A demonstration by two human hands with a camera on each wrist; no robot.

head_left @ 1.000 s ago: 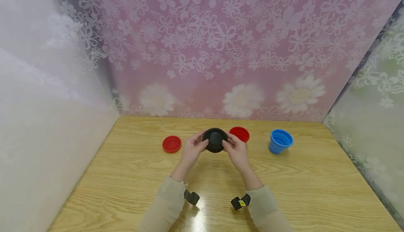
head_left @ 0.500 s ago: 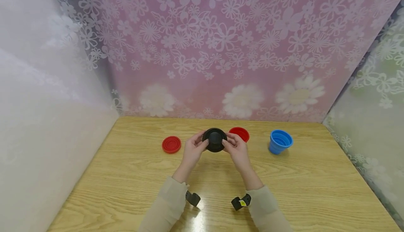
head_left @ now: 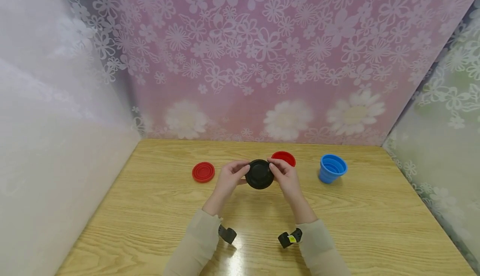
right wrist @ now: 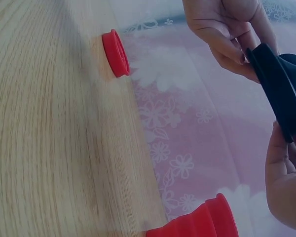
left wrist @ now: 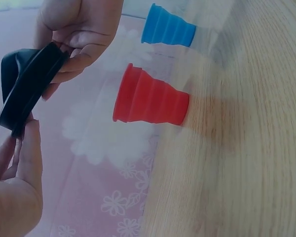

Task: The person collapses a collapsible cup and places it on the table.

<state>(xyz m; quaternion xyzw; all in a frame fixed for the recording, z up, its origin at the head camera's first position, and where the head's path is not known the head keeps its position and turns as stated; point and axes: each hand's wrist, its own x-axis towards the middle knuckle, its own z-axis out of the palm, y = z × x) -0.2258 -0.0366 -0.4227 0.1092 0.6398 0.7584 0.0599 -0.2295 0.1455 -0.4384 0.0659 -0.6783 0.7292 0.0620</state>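
Left of and in front of the red cup (head_left: 283,157) in the head view, a black cup (head_left: 259,174) is held up between 2 hands. The left hand (head_left: 227,179) pinches 1 side of its rim, the right hand (head_left: 286,179) the opposite side, so neither is nearer; it is round, with no long axis. A yellow label (head_left: 291,239) on the right wrist camera (head_left: 283,240) is too small to read. From the left wrist, the black cup tilts, its bulge facing away from the red cup. From the right wrist, 2 pinches show; no writing is legible.
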